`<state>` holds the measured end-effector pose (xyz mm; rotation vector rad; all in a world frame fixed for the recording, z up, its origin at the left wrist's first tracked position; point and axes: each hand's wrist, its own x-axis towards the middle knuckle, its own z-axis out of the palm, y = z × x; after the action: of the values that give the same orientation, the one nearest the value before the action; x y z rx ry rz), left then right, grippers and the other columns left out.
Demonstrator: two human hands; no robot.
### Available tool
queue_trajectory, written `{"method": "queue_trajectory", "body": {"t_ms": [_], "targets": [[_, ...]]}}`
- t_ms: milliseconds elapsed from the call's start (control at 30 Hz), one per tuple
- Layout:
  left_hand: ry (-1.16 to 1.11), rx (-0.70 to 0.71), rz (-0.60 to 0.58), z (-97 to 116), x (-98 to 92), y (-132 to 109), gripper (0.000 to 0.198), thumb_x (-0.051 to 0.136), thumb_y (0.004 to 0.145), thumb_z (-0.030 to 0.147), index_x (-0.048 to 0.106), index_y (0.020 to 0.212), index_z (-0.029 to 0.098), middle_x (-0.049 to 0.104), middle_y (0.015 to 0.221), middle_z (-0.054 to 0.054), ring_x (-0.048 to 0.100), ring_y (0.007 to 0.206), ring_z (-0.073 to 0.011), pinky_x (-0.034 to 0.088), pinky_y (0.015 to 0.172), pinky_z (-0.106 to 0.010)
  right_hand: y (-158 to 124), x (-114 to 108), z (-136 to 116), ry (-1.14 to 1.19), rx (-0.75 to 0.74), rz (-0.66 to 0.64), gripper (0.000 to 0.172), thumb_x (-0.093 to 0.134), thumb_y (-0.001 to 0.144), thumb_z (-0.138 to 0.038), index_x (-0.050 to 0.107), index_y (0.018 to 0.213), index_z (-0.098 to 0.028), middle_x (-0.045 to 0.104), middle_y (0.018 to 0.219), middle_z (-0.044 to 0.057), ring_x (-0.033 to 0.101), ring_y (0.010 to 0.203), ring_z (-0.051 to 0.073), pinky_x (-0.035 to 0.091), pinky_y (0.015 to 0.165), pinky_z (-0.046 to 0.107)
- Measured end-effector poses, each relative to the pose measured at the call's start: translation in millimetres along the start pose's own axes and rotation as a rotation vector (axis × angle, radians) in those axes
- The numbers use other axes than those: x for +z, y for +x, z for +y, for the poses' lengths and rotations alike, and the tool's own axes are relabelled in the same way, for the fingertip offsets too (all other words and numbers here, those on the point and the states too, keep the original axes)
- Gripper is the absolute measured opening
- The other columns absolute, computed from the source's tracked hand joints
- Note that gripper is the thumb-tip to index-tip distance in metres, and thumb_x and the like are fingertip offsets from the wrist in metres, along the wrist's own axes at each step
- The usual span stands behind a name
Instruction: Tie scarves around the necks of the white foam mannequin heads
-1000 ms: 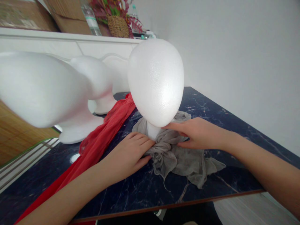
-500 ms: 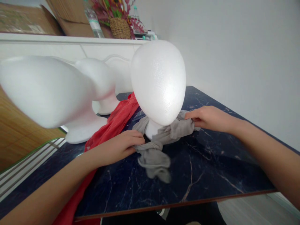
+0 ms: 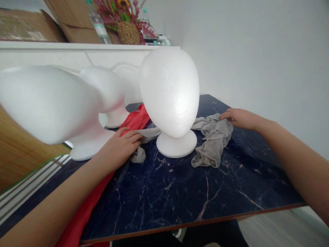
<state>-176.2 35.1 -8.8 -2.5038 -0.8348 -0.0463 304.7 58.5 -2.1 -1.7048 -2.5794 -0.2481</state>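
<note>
A white foam mannequin head (image 3: 169, 92) stands upright on its round base in the middle of the dark marbled table (image 3: 164, 199). Behind its neck runs a thin grey scarf (image 3: 214, 137), with a bunched end on either side of the base. My left hand (image 3: 125, 144) is closed on the scarf's left part, and a small wad hangs below the fingers. On the right, my right hand (image 3: 236, 118) pinches the upper edge of the bunched cloth. The stretch behind the neck is hidden by the foam head.
Two more white foam heads (image 3: 51, 103) stand at the left. A red scarf (image 3: 135, 120) lies behind my left hand and trails over the front edge. At the back, a white cabinet (image 3: 123, 48) carries cardboard boxes, bottles and a flower basket (image 3: 128, 33). A wall rises at the right.
Both hands have moved apart, left hand leftward and right hand rightward and back. The grey scarf has come off the front of the neck, and the base now shows fully.
</note>
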Motion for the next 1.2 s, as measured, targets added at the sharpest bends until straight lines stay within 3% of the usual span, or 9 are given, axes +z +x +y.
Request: {"method": "queue_trajectory", "body": {"t_ms": [100, 200, 333, 433, 600, 733, 867, 1000, 1200], "targets": [[-0.108, -0.126, 0.068, 16.6, -4.9, 3.6, 0.043, 0.045, 0.082, 0.012, 0.065, 0.119, 0.019, 0.059, 0.135, -0.012, 0.051, 0.127, -0.0318, 0.036, 0.109, -0.054, -0.2, -0.7, -2.3, -0.022, 0.025, -0.099, 0.049, 0.043, 0.073, -0.002, 0.072, 0.108, -0.018, 0.068, 0.103, 0.009, 0.063, 0.097, 0.023, 0.047, 0.083, 0.031], [-0.400, -0.300, 0.143, 37.8, -13.9, 13.0, 0.051, 0.052, 0.083, 0.025, 0.056, 0.133, 0.014, 0.050, 0.145, -0.015, 0.044, 0.135, -0.0314, 0.033, 0.114, -0.052, -0.4, -5.0, -6.3, -0.022, 0.091, -0.111, 0.048, 0.042, 0.077, -0.005, 0.072, 0.113, -0.017, 0.069, 0.108, 0.011, 0.064, 0.100, 0.025, 0.048, 0.086, 0.033], [-0.968, -0.477, 0.231, 59.0, -16.8, 36.9, 0.073, 0.065, 0.081, 0.048, 0.041, 0.144, 0.019, 0.041, 0.153, -0.013, 0.039, 0.140, -0.0304, 0.029, 0.117, -0.054, -2.7, -11.5, -16.8, 0.018, 0.115, 0.014, 0.042, 0.037, 0.087, -0.015, 0.070, 0.113, -0.016, 0.067, 0.112, 0.012, 0.062, 0.107, 0.026, 0.047, 0.094, 0.037], [-1.267, -0.542, 0.291, 70.0, -7.2, 59.0, 0.081, 0.075, 0.076, 0.048, 0.039, 0.143, 0.020, 0.045, 0.150, -0.014, 0.045, 0.136, -0.0290, 0.035, 0.115, -0.051, -4.2, -13.5, -31.4, 0.078, 0.103, 0.154, 0.043, 0.033, 0.091, -0.021, 0.068, 0.113, -0.013, 0.065, 0.116, 0.014, 0.059, 0.112, 0.027, 0.045, 0.098, 0.039], [-1.305, -0.686, 0.445, 85.8, 13.4, 85.4, 0.091, 0.086, 0.061, 0.048, 0.044, 0.134, 0.015, 0.049, 0.145, -0.019, 0.047, 0.133, -0.0324, 0.037, 0.113, -0.050, -3.8, -11.7, -55.9, 0.149, 0.161, 0.284, 0.039, 0.035, 0.093, -0.028, 0.068, 0.107, -0.012, 0.066, 0.116, 0.015, 0.061, 0.105, 0.030, 0.046, 0.091, 0.041], [-1.341, -0.711, 0.491, 92.7, 14.0, 90.3, 0.091, 0.089, 0.056, 0.049, 0.047, 0.130, 0.016, 0.056, 0.137, -0.018, 0.054, 0.125, -0.0323, 0.043, 0.107, -0.048, -3.4, -7.9, -64.2, 0.173, 0.156, 0.326, 0.038, 0.036, 0.093, -0.030, 0.068, 0.104, -0.013, 0.068, 0.115, 0.014, 0.061, 0.105, 0.029, 0.046, 0.090, 0.037], [-1.342, -0.694, 0.523, 94.4, -3.5, 80.9, 0.086, 0.089, 0.057, 0.048, 0.051, 0.128, 0.018, 0.058, 0.136, -0.015, 0.054, 0.125, -0.0326, 0.043, 0.108, -0.049, -2.2, -0.8, -61.7, 0.178, 0.179, 0.346, 0.038, 0.036, 0.093, -0.035, 0.068, 0.100, -0.015, 0.068, 0.114, 0.014, 0.062, 0.103, 0.030, 0.047, 0.089, 0.038], [-1.366, -0.647, 0.567, 91.6, -35.8, 56.7, 0.079, 0.088, 0.060, 0.048, 0.056, 0.127, 0.021, 0.061, 0.134, -0.012, 0.056, 0.124, -0.0314, 0.045, 0.107, -0.049, 0.6, 7.7, -56.4, 0.225, 0.186, 0.329, 0.036, 0.037, 0.092, -0.039, 0.066, 0.096, -0.019, 0.068, 0.112, 0.015, 0.064, 0.100, 0.031, 0.049, 0.086, 0.042], [-1.514, -0.670, 0.560, 69.7, -86.4, -22.9, 0.076, 0.085, 0.066, 0.039, 0.056, 0.134, 0.018, 0.063, 0.132, -0.013, 0.059, 0.122, -0.0315, 0.049, 0.105, -0.048, 4.9, 19.0, -53.1, 0.273, 0.088, 0.316, 0.028, 0.044, 0.089, -0.040, 0.068, 0.088, -0.025, 0.070, 0.107, 0.015, 0.065, 0.100, 0.034, 0.048, 0.091, 0.046]]}}
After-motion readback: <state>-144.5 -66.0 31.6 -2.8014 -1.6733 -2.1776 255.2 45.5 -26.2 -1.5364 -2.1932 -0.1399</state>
